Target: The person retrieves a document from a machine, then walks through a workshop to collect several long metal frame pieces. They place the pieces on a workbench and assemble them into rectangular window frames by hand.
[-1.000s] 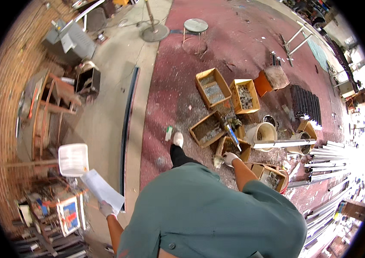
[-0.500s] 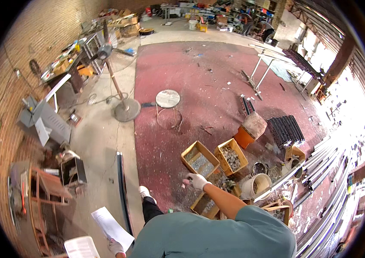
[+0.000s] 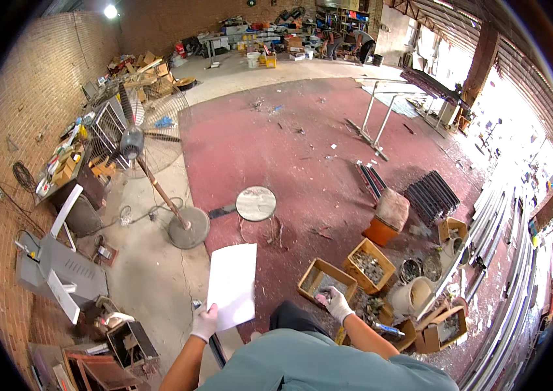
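My left hand, in a white glove, pinches the lower left edge of a white sheet of paper. The sheet is raised in front of me. My right hand, gloved too, has its fingers curled in. Something small and pinkish shows at its fingertips, but I cannot make out what it is. That hand is over the near right rim of a shallow yellow bin with small pieces on its bottom. Just to its right, a second yellow bin holds grey metal-looking bits.
A round stool and a pedestal fan stand ahead and to the left. White buckets, cartons and an orange container crowd the right. Long metal profiles lie beyond. Two people bend over far back.
My left hand has lifted the paper from low at the left to in front of me. My right hand has come across to the right, nearer the bins. The view has tilted up and turned.
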Available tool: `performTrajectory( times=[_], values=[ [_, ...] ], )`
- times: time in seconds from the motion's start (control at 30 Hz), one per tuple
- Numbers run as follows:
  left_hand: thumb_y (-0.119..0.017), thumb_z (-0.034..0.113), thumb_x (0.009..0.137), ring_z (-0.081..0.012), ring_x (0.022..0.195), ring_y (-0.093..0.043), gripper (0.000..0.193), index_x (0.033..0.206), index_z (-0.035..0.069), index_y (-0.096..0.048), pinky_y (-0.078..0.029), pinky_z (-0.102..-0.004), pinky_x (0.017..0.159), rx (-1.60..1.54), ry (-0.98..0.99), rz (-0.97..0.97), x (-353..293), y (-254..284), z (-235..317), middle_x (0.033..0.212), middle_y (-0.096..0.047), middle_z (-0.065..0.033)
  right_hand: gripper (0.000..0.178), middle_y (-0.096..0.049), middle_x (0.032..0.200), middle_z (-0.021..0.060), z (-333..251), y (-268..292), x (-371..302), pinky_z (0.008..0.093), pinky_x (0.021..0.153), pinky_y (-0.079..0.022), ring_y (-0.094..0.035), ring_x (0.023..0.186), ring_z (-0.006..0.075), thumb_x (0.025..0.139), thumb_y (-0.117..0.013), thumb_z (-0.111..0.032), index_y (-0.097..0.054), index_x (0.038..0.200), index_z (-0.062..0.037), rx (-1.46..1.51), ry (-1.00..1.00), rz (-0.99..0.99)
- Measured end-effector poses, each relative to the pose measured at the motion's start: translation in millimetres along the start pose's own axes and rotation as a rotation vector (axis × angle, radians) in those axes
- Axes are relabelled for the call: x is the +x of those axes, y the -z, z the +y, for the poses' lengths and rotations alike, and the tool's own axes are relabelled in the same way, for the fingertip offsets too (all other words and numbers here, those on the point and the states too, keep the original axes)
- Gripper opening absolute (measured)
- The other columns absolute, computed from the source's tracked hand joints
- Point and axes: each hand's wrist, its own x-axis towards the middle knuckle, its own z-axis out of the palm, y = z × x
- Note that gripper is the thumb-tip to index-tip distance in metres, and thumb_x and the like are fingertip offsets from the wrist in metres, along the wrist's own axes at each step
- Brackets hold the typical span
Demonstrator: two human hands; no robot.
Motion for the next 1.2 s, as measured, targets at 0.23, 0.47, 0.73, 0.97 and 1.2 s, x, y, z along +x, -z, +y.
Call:
performTrajectory(
  times=[0.23, 0.47, 0.73, 0.97, 1.2],
  values=[
    [-0.059, 0.026, 0.096, -0.0214, 0.092, -0.065, 0.034, 0.111, -0.004, -0.065, -0.051, -0.0369, 0.082, -0.317, 0.158, -0.255, 171.9, -30.6, 122.9, 0.102, -0.071, -0.0133, 0.066, -0.063, 0.119, 0.0093, -128.2, -27.6, 151.1, 0.0318, 0.096, -0.047, -0.06, 0.108, 0.0181, 0.088, -0.076, -0.024, -0.043, 0.139, 0.0008, 0.842, -0.081, -0.157],
    [-0.061, 0.022, 0.096, -0.0147, 0.086, -0.061, 0.03, 0.113, -0.003, -0.065, -0.051, -0.032, 0.076, -0.558, 0.128, -0.197, 291.9, -77.8, 160.3, 0.097, -0.068, -0.005, 0.052, -0.064, 0.119, 0.0095, -188.8, 31.2, 293.5, 0.0332, 0.098, -0.046, -0.059, 0.109, 0.0171, 0.087, -0.076, -0.018, -0.054, 0.13, 0.002, 0.672, 0.004, -0.335],
    [-0.063, 0.03, 0.095, -0.0205, 0.095, -0.064, 0.044, 0.124, -0.004, -0.058, -0.053, -0.0339, 0.083, -0.871, 0.18, -0.565, 396.8, -159.3, 239.9, 0.11, -0.065, -0.0089, 0.037, -0.066, 0.111, 0.0053, -189.6, 120.5, 345.8, 0.0301, 0.092, -0.048, -0.06, 0.102, 0.0145, 0.092, -0.07, -0.012, -0.058, 0.125, 0.0006, 0.756, -0.05, 0.009],
    [-0.067, 0.038, 0.093, -0.0124, 0.082, -0.058, 0.048, 0.115, -0.004, -0.061, -0.048, -0.028, 0.072, -0.552, 0.107, -0.918, 483.9, -248.2, 332.5, 0.095, -0.063, -0.0028, 0.035, -0.067, 0.104, 0.002, -120.1, 175.9, 373.7, 0.03, 0.084, -0.052, -0.062, 0.093, 0.0119, 0.088, -0.074, -0.009, -0.06, 0.12, -0.0041, 1.045, -0.129, 0.494],
    [-0.066, 0.041, 0.093, -0.0143, 0.089, -0.061, 0.047, 0.116, 0.0, -0.064, -0.05, -0.0314, 0.078, -0.299, -0.208, -0.995, 576.9, -356.8, 431.1, 0.101, -0.067, -0.0064, 0.034, -0.065, 0.103, -0.0008, -74.5, 245.7, 451.6, 0.0252, 0.085, -0.048, -0.057, 0.094, 0.0079, 0.092, -0.071, -0.014, -0.06, 0.12, -0.0019, 1.009, -0.068, 0.862]
  ],
)
